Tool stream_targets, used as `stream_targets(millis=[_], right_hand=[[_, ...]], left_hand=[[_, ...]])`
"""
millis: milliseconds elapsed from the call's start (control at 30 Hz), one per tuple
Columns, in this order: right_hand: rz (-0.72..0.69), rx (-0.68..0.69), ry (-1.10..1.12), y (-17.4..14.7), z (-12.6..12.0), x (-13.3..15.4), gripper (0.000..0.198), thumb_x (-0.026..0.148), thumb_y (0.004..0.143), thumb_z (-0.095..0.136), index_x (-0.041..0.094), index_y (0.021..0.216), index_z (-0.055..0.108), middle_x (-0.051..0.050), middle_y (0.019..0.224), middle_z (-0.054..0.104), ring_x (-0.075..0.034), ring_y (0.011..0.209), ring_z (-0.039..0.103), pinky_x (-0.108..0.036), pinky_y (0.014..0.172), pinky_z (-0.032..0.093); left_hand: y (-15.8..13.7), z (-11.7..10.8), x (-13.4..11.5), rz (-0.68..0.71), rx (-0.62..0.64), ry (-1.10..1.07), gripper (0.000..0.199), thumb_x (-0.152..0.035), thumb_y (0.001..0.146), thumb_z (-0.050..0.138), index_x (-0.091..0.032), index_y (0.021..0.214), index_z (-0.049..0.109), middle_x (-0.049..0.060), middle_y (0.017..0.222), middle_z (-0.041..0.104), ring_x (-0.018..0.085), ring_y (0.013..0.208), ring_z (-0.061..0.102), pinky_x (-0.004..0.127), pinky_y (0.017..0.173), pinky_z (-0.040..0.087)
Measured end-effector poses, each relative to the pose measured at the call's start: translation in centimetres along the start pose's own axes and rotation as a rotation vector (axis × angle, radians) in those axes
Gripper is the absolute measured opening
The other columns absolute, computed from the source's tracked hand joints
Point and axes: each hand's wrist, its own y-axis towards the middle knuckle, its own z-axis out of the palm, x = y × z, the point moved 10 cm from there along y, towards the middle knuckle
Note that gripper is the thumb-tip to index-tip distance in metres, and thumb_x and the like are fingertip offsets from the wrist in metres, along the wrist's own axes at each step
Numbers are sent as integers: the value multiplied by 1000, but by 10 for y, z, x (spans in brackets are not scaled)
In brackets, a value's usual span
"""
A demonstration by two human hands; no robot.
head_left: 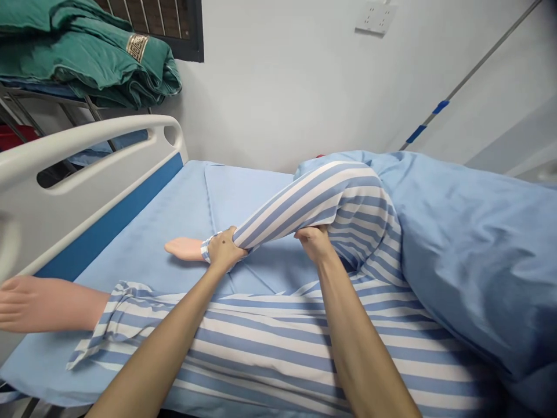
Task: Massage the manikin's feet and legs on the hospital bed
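On the bed lies a manikin with smooth plastic feet, dressed in blue-and-white striped trousers. Its far leg (296,209) is bent, the knee raised and the far foot (183,248) close to the sheet. My left hand (225,248) is wrapped round the lower shin, just above the ankle. Beneath the bent knee, my right hand (315,241) grips the leg from below, its fingers partly hidden behind the trouser cloth. The near leg (261,334) stretches out straight under my forearms, with its bare near foot (52,303) by the footboard.
A white footboard (108,130) with cut-out handles closes the left end. Light-blue sheet (169,203) covers the mattress. A blue quilt (470,244) is bunched over the manikin's upper body. Behind stand a rack with green bedding (100,58), a wall with sockets (376,17) and a slanting pole (470,72).
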Motion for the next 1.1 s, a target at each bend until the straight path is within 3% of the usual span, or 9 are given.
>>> stream_targets(millis=[267,467,667,833,933,1100], right_hand=[[31,38,53,-4,11,-4,25,13,42,57,18,66,54,4,65,55,-15,69,49,-27,59,38],[97,121,108,-14,34,-21,25,15,46,60,18,71,58,2,68,60,-18,76,54,-31,67,43],[386,269,186,-44,77,-77,23,13,47,63,17,69,59,-1,77,63,-20,82,55,-34,73,47],[840,344,215,-103,104,-157,15,11,50,56,17,62,51,0,72,58,-17,78,57,-32,70,48],[908,341,198,-117,106,-177,17,8,50,54,17,63,50,0,75,57,-15,76,57,-29,70,48],[936,306,193,-116,104,-178,16,7,52,51,17,64,48,0,74,56,-14,75,58,-27,68,48]], left_hand=[[2,0,5,62,10,1,45,-50,62,60,-29,99,48,0,92,65,22,85,59,28,67,39],[2,-14,30,76,70,134,45,-49,62,58,-29,101,49,1,90,66,24,84,60,29,67,40],[-1,-43,86,91,114,320,52,-43,61,58,-29,109,46,4,98,65,26,88,60,31,70,42],[-10,-51,134,121,195,513,51,-35,59,59,-27,108,49,7,98,65,27,90,60,34,74,42],[-13,-50,137,163,165,538,45,-31,61,57,-25,105,50,7,97,65,27,91,59,36,77,41],[-10,-45,138,110,188,533,45,-29,59,58,-25,103,50,8,99,64,26,94,58,35,80,40]])
